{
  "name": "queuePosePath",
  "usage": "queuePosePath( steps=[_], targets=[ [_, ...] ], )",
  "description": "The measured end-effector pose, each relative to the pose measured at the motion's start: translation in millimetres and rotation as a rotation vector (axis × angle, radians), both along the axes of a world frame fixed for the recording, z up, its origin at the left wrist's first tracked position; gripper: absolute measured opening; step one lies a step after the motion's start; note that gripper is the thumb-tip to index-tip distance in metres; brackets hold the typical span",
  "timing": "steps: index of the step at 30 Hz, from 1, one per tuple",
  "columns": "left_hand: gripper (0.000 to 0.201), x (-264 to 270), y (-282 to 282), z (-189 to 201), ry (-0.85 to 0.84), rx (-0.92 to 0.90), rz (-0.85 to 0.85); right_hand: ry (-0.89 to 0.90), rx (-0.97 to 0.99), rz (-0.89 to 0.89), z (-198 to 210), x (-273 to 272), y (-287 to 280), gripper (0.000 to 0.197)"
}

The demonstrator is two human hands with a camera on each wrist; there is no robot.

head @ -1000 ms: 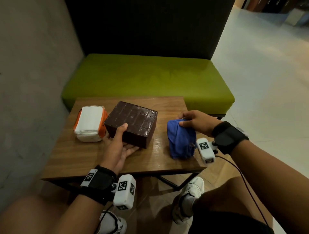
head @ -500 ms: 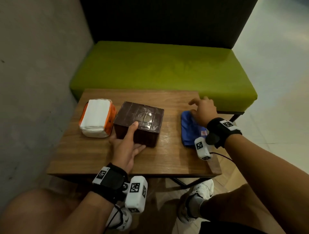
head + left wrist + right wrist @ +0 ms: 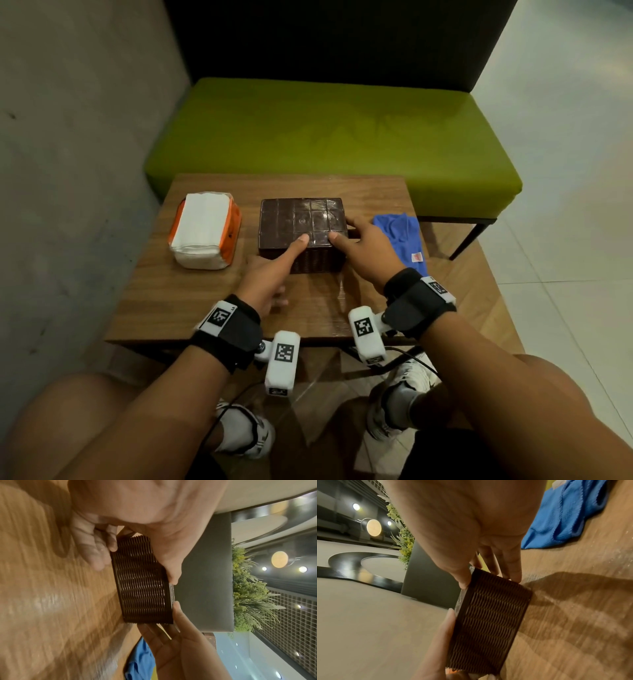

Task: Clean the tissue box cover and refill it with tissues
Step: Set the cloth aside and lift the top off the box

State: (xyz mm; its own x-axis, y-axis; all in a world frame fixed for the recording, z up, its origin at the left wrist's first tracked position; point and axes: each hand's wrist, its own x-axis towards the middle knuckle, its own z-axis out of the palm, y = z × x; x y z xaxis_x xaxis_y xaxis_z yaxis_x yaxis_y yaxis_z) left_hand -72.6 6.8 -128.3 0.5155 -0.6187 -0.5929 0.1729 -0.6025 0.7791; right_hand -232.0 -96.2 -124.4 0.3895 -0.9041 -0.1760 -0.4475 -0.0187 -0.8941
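Two hands of yours gripped the dark brown tissue box cover (image 3: 302,229) at the middle of the wooden table (image 3: 205,291): the left hand (image 3: 265,277) had its thumb on top and fingers against the left side, the right hand (image 3: 368,253) its thumb on top and fingers around the right side. A pack of white tissues (image 3: 203,229) sat just left of the cover, and a blue cloth (image 3: 402,240) lay to its right

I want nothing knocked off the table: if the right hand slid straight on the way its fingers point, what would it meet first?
Nothing new: the right hand already grips the brown tissue box cover, so it would push that. Beyond the cover, the line seems to head toward the tissue pack, though depth is unclear.
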Motion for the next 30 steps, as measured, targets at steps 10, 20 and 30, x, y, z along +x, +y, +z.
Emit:
queuePosePath(
  steps=[10,20,30],
  targets=[
    [0.046,20,2,7,-0.19,-0.311,-0.006,-0.09,0.04,-0.136,-6,6,4,0.055],
    [0.08,29,2,0,-0.127,-0.365,-0.022,-0.059,-0.002,-0.202,-1,17,11,0.033],
    [0.125,40,1,-9,0.06,-0.409,-0.051,-0.144,0.069,-0.202,-4,16,7,0.033]
  ],
)
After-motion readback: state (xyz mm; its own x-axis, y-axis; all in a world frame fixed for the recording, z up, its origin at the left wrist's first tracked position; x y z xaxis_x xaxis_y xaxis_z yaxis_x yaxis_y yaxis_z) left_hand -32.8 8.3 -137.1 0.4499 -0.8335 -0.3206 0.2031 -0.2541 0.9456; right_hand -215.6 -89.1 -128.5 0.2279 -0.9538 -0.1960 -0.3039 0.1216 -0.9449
